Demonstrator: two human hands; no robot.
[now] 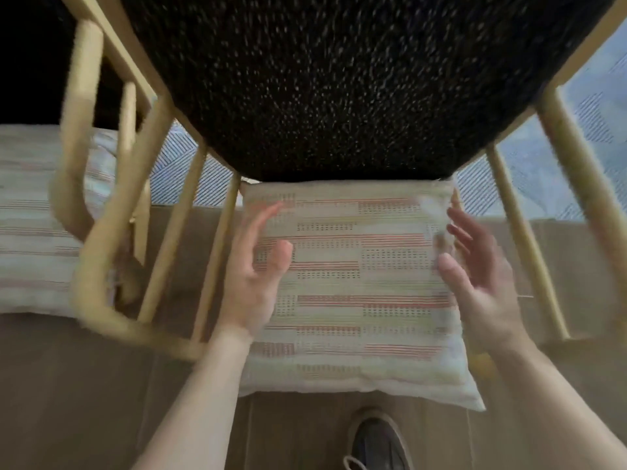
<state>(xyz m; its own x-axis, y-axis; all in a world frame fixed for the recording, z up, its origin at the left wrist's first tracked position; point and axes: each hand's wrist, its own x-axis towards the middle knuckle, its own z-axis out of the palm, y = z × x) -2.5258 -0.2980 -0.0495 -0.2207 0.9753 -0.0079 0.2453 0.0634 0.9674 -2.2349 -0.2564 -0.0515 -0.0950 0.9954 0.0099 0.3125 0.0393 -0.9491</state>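
Palms face each other across the cream square cushion with red and yellow woven stripes (349, 290), which sits dead ahead of the person, between the 2 hands. The left hand (258, 273) hangs at the cushion's left edge with fingers straight and spread, thumb lifted; the right hand (475, 276) mirrors it at the right edge, fingers loose and parted. Both are blurred, and neither has a grip on the fabric; whether the fingertips brush it cannot be told.

The cushion's far edge meets the near rim of the black speckled woven chair seat (339, 79), and its near corners point back toward the person's dark shoe (376, 442). It fills the gap between the pale wooden spindles (217, 262) of the chair; whether it leans on them is unclear. It is close to square, a little longer away from the person than across, so the flanks that the palms face are its long sides. Neither hand looks nearer than the other, so a squeeze inward from both sides at once seems the natural next move.

A 2nd striped cushion (30, 225) lies well apart to the left.
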